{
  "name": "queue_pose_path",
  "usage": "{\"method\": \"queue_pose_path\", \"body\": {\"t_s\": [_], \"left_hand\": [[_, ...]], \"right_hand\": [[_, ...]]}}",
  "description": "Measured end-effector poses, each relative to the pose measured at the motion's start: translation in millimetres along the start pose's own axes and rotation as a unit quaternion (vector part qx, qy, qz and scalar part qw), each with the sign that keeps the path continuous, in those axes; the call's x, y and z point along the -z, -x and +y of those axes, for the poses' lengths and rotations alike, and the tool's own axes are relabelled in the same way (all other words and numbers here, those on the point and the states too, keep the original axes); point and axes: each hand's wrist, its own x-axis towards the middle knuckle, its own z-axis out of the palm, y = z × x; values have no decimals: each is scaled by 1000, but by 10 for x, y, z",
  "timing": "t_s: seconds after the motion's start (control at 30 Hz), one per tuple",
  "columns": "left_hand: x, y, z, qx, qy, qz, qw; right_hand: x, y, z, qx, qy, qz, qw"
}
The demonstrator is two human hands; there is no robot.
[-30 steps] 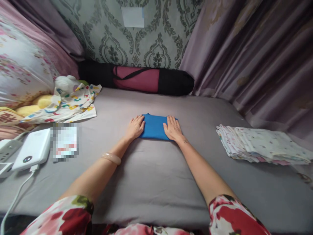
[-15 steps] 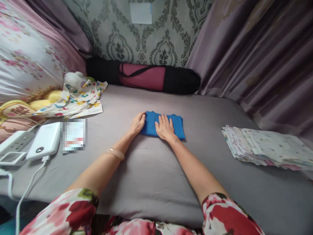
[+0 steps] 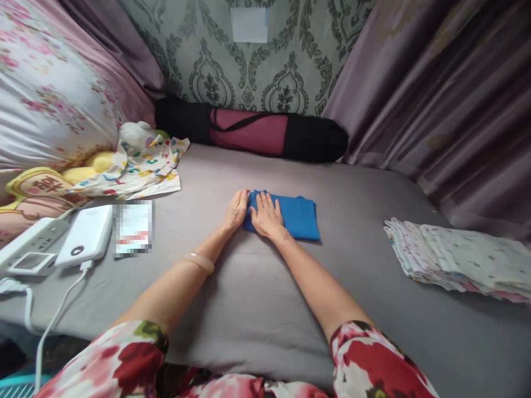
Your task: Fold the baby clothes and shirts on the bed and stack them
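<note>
The blue cloth [image 3: 290, 216] lay folded into a small flat rectangle at the centre of the frame, on the grey sheet [image 3: 257, 309]. Judging by the look, it was light, soft and limp, with no stiffness of its own, so it would sag if lifted by one corner. It was not fragile and probably not slippery on the sheet. Best hold was likely along the folded edges, both hands under or pinching opposite ends so the layers stayed together.

Your left hand [image 3: 236, 210] rested at the cloth's left edge, fingers together and extended, touching the edge; I could not tell if the fingertips were tucked under it. Your right hand [image 3: 266, 215] lay flat on the cloth's left part, palm down, fingers slightly spread, pressing it. Neither hand pinched anything. The two hands sat just beside each other, both forearms stretched forward from the bottom of the frame, a pale bangle [image 3: 199, 261] on your left wrist.

Outward: a stack of folded printed cloths [image 3: 460, 260] at the right, well apart. A dark and pink rolled bag [image 3: 253, 131] at upper centre against the wall. A patterned cloth [image 3: 141, 171] at upper left, a white power bank [image 3: 85, 237] with cable at the left.
</note>
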Motion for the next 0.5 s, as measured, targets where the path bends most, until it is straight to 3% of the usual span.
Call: {"method": "queue_pose_path", "body": {"t_s": [0.17, 0.3, 0.5], "left_hand": [[-15, -9, -25, 0, 4, -2, 1000], [-23, -21, -59, 2, 12, -7, 1000], [-78, -67, -207, -5, 15, -4, 1000]], "right_hand": [[16, -76, 6, -1, 8, -20, 1000], [-42, -191, -78, 17, 17, 2, 1000], [-79, -175, -167, 30, -13, -21, 999]]}}
